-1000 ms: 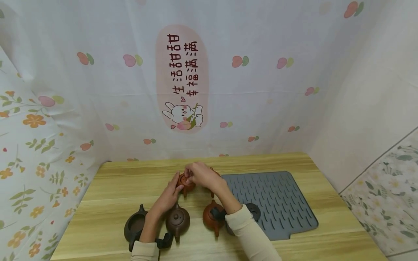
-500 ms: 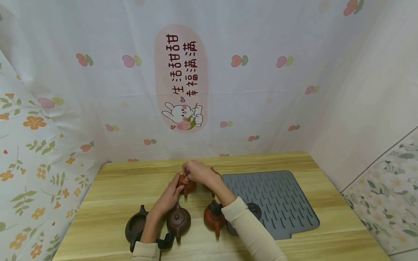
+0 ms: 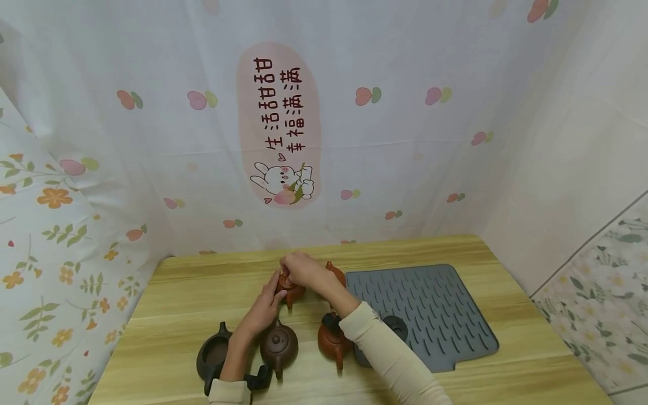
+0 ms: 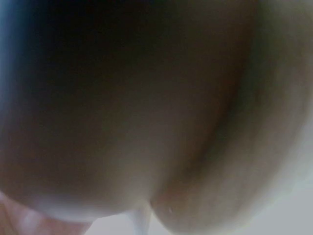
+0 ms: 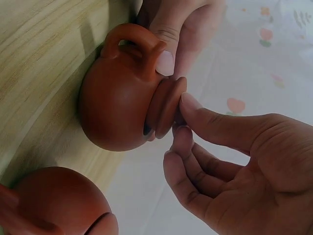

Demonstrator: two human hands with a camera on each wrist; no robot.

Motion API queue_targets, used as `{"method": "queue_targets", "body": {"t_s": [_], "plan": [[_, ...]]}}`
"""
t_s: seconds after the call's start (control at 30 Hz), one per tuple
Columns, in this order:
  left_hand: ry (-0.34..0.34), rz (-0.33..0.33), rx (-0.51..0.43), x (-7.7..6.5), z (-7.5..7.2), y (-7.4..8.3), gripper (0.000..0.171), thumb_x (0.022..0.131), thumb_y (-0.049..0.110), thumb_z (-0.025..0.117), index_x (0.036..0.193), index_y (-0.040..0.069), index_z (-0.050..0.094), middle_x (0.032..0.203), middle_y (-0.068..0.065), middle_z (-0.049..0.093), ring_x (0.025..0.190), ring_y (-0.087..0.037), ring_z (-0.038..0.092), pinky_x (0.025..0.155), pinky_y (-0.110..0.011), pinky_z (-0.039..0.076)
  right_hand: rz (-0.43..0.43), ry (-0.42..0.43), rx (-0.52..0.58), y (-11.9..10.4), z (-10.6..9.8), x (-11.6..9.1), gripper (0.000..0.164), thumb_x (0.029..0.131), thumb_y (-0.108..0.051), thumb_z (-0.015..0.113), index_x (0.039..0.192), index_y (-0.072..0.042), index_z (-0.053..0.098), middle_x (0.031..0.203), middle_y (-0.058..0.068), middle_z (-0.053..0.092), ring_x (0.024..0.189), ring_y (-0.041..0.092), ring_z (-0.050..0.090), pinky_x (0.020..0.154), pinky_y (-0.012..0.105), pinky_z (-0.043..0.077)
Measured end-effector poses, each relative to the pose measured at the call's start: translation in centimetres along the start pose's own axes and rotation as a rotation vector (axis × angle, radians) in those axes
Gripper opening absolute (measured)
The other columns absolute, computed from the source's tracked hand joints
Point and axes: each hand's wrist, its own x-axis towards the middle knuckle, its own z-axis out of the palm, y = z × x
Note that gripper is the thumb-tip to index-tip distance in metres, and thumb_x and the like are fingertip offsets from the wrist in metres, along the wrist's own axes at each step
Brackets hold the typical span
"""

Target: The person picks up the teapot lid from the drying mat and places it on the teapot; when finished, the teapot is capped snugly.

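A reddish-brown clay teapot (image 5: pixel 115 107) stands near the back of the table. My left hand (image 3: pixel 262 309) holds it from the left, its thumb beside the handle in the right wrist view. Between thumb and fingers, my right hand (image 5: pixel 274 166) pinches the knob of the round teapot lid (image 5: pixel 168 105). The lid sits tilted at the mouth, with a dark gap along one edge. A second reddish teapot (image 5: pixel 63 200) is close by, partly hidden by my right arm in the head view. The left wrist view is dark and blurred.
Nearer me stand a dark teapot without its lid (image 3: pixel 215 351), a lidded brown teapot (image 3: pixel 279 344) and another reddish teapot (image 3: pixel 334 342). A grey ridged mat (image 3: pixel 425 309) lies at the right, with a dark round lid (image 3: pixel 396 327) at its left side.
My right hand has shifted slightly left over the teapot, uncovering more of the reddish teapot behind my arm. The left hand keeps its place on the teapot. The head view has tilted slightly.
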Motion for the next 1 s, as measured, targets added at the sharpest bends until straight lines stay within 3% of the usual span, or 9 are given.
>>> {"method": "queue_targets", "body": {"t_s": [0.3, 0.37, 0.5, 0.6, 0.7, 1.0], "plan": [[0.019, 0.046, 0.03, -0.2, -0.1, 0.5, 0.079, 0.119, 0.045, 0.041, 0.173, -0.006, 0.015, 0.168, -0.038, 0.037, 0.155, -0.058, 0.035, 0.126, -0.081, 0.009, -0.011, -0.001, 0.012, -0.1, -0.2, 0.0, 0.017, 0.105, -0.001, 0.074, 0.089, -0.006, 0.07, 0.082, 0.003, 0.065, 0.067, 0.009, 0.052, 0.062, 0.022, 0.042], [0.015, 0.051, 0.046, -0.3, -0.2, 0.9, 0.074, 0.121, 0.039, 0.041, 0.173, -0.006, 0.015, 0.167, -0.039, 0.038, 0.153, -0.059, 0.037, 0.125, -0.082, 0.011, -0.023, -0.001, 0.002, -0.1, -0.3, 0.0, 0.016, 0.104, -0.001, 0.075, 0.089, -0.006, 0.071, 0.082, 0.004, 0.067, 0.067, 0.01, 0.053, 0.063, 0.022, 0.043], [-0.006, -0.01, 0.046, -0.3, -0.3, 1.8, 0.068, 0.121, 0.021, 0.044, 0.173, -0.009, 0.013, 0.17, -0.038, 0.035, 0.157, -0.057, 0.034, 0.128, -0.079, 0.007, -0.029, 0.002, -0.013, -0.2, -0.2, 0.0, 0.017, 0.104, -0.001, 0.075, 0.088, -0.006, 0.071, 0.082, 0.006, 0.068, 0.067, 0.011, 0.054, 0.062, 0.023, 0.044], [-0.012, -0.041, 0.011, 0.0, -0.2, 1.1, 0.071, 0.12, 0.026, 0.045, 0.173, -0.008, 0.012, 0.173, -0.035, 0.031, 0.16, -0.055, 0.03, 0.132, -0.075, 0.003, -0.026, 0.001, -0.023, -0.1, 0.0, 0.2, 0.019, 0.104, 0.0, 0.074, 0.087, -0.007, 0.07, 0.082, 0.005, 0.067, 0.067, 0.01, 0.053, 0.062, 0.023, 0.043], [0.0, -0.015, -0.016, 0.1, -0.1, -0.1, 0.076, 0.119, 0.035, 0.047, 0.174, -0.005, 0.013, 0.174, -0.034, 0.032, 0.16, -0.054, 0.03, 0.132, -0.075, 0.001, -0.022, 0.0, -0.036, 0.0, 0.2, 0.3, 0.02, 0.104, 0.0, 0.075, 0.086, -0.008, 0.069, 0.081, 0.004, 0.066, 0.067, 0.01, 0.053, 0.062, 0.022, 0.044], [0.021, 0.0, 0.007, -0.4, -0.2, 1.4, 0.076, 0.119, 0.037, 0.045, 0.172, -0.01, 0.017, 0.17, -0.04, 0.032, 0.157, -0.06, 0.029, 0.128, -0.079, 0.007, -0.01, -0.003, -0.039, 0.0, 0.6, 0.5, 0.018, 0.103, 0.002, 0.074, 0.088, -0.008, 0.071, 0.082, 0.003, 0.068, 0.067, 0.01, 0.055, 0.06, 0.022, 0.043]]}}
